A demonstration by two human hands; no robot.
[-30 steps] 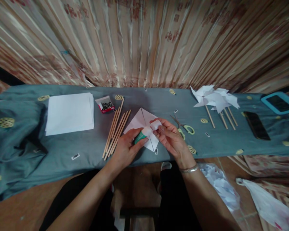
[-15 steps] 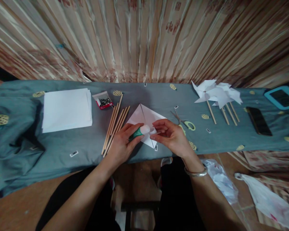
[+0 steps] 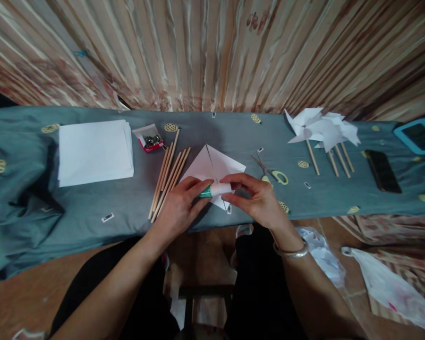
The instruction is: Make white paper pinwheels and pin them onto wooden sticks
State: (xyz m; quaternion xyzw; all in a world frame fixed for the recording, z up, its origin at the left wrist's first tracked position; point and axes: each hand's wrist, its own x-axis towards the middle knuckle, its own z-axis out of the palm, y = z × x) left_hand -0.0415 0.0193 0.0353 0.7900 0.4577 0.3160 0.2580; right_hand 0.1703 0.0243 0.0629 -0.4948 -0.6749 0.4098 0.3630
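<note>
My left hand (image 3: 180, 202) is closed around the green body of a glue stick (image 3: 217, 190), which lies level across the gap between my hands. My right hand (image 3: 258, 198) pinches the stick's white end, thumb below and fingers above. Beneath both hands is a square sheet of white paper (image 3: 206, 164) with crossing crease lines, turned like a diamond; its lower part is partly covered. Several wooden sticks (image 3: 170, 179) lie close to my left hand. To the right of my right hand rest scissors (image 3: 271, 173) with yellow-green handles.
A stack of white paper (image 3: 95, 152) lies at left, beside a red box (image 3: 151, 140) of small metal pieces. Paper pinwheels (image 3: 322, 127) on sticks lie at right, near a black phone (image 3: 382, 171) and a blue-framed tablet (image 3: 420, 136). Plastic bags (image 3: 393, 288) are on the floor.
My right hand has closed on the white end of the glue stick. The stick has swung to level, and more of its white part shows. The view has tipped slightly down.
</note>
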